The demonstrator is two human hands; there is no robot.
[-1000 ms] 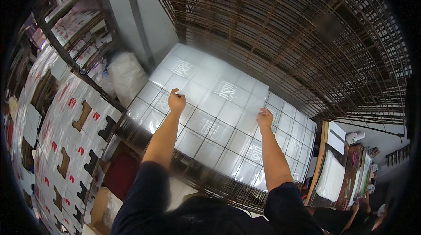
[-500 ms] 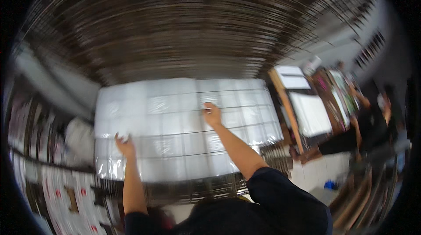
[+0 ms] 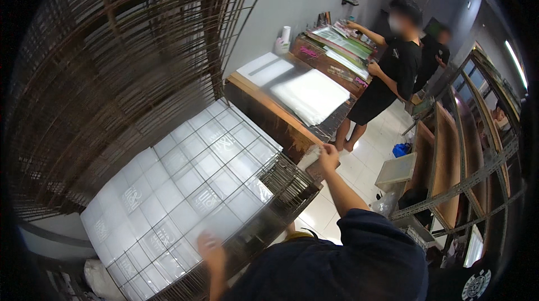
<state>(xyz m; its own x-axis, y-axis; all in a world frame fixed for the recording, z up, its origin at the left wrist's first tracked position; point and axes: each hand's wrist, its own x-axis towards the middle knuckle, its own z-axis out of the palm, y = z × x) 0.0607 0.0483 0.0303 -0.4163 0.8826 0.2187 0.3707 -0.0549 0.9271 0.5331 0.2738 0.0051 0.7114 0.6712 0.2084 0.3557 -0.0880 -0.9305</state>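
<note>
Clear plastic sheets or bags with white printing (image 3: 163, 188) lie spread on a wire drying rack (image 3: 272, 180), whose thin bars cross them. My left hand (image 3: 211, 247) is over the near edge of these sheets, smeared by motion, so its fingers cannot be read. Off the rack to the right, my right hand (image 3: 329, 158) has its fingers curled, beside the corner of a wooden-edged table (image 3: 275, 113). Anything within those fingers is hidden, and I cannot tell whether they touch the table edge.
Raised wire racks (image 3: 146, 37) tower at the left and far side. A stack of white sheets (image 3: 311, 96) rests on the table. One co-worker (image 3: 387, 65) stands beyond it, another person (image 3: 432, 56) farther back. Metal shelving (image 3: 455, 160) and a pale bin (image 3: 396, 170) occupy the right.
My view has swung to the right. My right hand has left the plastic sheets and is beside the table. My left hand has shifted to their near edge.
</note>
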